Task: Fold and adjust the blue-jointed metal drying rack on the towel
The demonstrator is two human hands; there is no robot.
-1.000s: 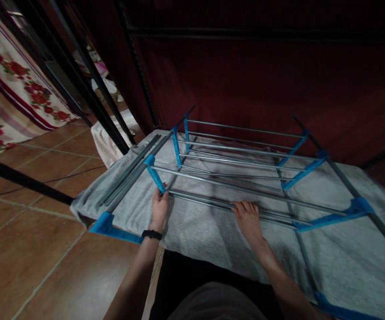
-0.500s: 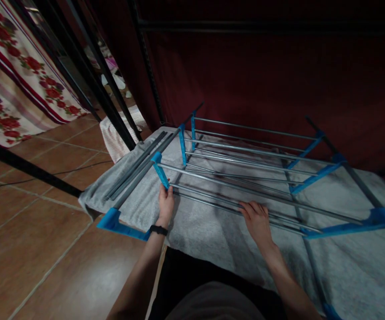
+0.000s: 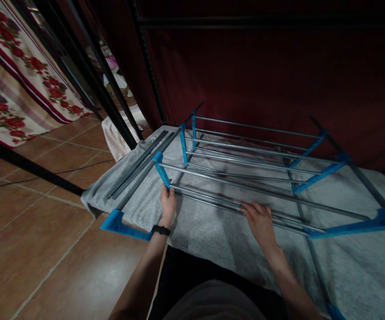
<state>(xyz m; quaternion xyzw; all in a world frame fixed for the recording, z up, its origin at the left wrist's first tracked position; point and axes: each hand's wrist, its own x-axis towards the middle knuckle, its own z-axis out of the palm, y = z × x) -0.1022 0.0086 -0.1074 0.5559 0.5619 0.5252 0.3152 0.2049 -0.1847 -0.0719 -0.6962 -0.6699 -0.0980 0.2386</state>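
— Gripping anything right now?

— Yes. My left hand (image 3: 167,203) is closed around the end of the nearest metal rod (image 3: 219,202), right at the blue plastic bracket (image 3: 162,171). My right hand (image 3: 261,218) lies over the same rod farther along, fingers curled on it.

— Which way does it run?

— Its long axis goes left to right across me, just ahead of both hands, over the grey towel (image 3: 219,235) on the floor. It's the rack's closest rail.

— Which hand is nearer the joint?

— The left; the right sits mid-span.
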